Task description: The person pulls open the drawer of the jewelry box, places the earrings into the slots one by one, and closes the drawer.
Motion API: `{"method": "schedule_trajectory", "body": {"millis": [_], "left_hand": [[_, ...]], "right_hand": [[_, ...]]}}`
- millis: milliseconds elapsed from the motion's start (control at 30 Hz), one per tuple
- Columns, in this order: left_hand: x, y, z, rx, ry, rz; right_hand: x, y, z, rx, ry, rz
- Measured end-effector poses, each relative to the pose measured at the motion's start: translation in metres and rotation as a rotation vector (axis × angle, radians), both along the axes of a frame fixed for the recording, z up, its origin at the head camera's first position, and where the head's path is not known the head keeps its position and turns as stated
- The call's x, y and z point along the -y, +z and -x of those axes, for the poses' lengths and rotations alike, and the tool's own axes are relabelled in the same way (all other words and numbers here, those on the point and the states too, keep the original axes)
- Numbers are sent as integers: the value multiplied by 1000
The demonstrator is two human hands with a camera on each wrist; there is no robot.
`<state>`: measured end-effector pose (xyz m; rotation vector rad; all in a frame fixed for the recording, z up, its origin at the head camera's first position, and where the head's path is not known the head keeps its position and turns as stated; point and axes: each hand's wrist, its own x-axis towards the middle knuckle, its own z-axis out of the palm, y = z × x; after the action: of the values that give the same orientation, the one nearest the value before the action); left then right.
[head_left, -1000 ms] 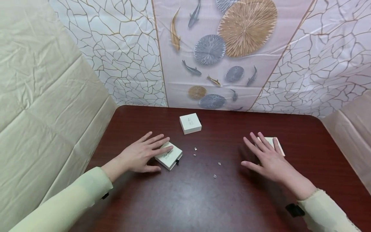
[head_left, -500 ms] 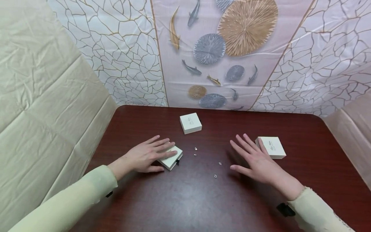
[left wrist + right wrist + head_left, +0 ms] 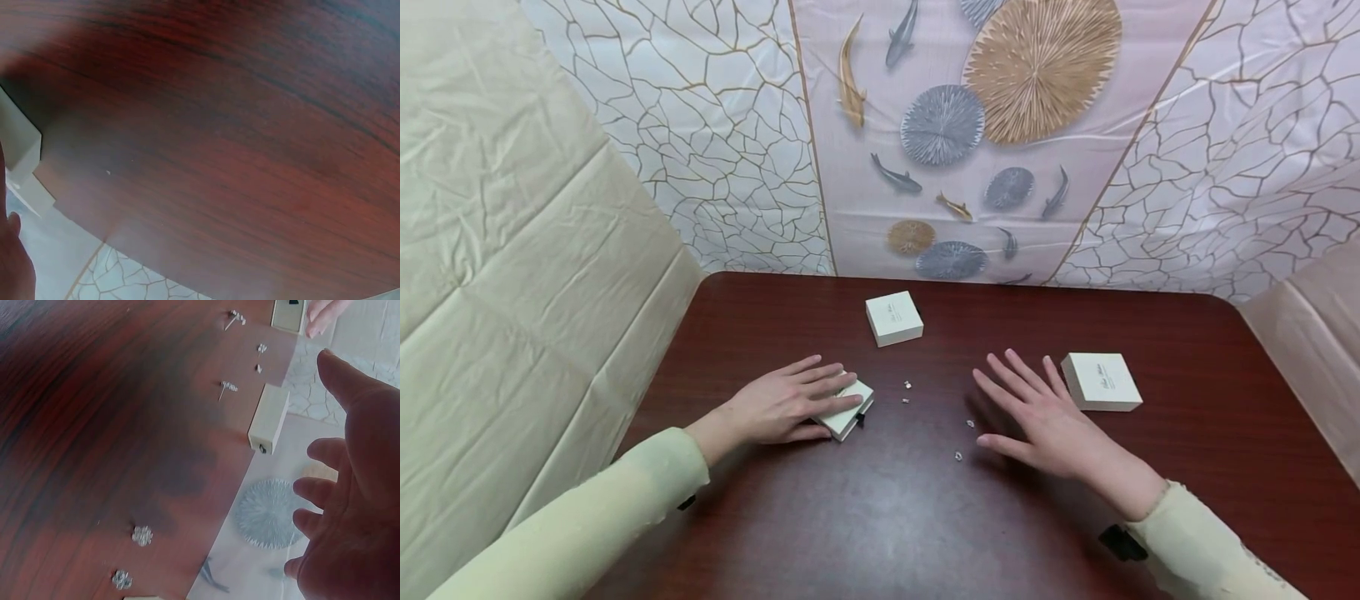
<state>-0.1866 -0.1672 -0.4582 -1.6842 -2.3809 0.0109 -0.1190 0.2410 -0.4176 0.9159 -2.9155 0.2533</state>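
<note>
A white box (image 3: 844, 422) with a black tab (image 3: 861, 420) lies flat and askew on the worktop (image 3: 887, 517), partly covered by the left grip (image 3: 786, 403). Small silvery studs (image 3: 142, 535) lie loose in three pairs, two flower-shaped, one pair near the right grip (image 3: 1045, 423)'s thumb.

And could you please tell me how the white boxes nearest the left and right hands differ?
The left box is partly covered by the left hand, while the right box shows its whole lettered top. The left box lies diagonally to the far edge of the table; the right box lies nearly square to it. The left box shows a black tab; none shows on the right box. Both are white.
</note>
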Motion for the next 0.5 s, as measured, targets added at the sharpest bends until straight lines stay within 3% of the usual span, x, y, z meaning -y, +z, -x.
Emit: {"method": "schedule_trajectory", "body": {"millis": [200, 500], "left_hand": [[0, -5, 0, -30, -10, -17], [0, -8, -1, -41, 26, -35]], "right_hand": [[13, -2, 1, 26, 31, -7], [34, -5, 5, 57, 85, -20]]}}
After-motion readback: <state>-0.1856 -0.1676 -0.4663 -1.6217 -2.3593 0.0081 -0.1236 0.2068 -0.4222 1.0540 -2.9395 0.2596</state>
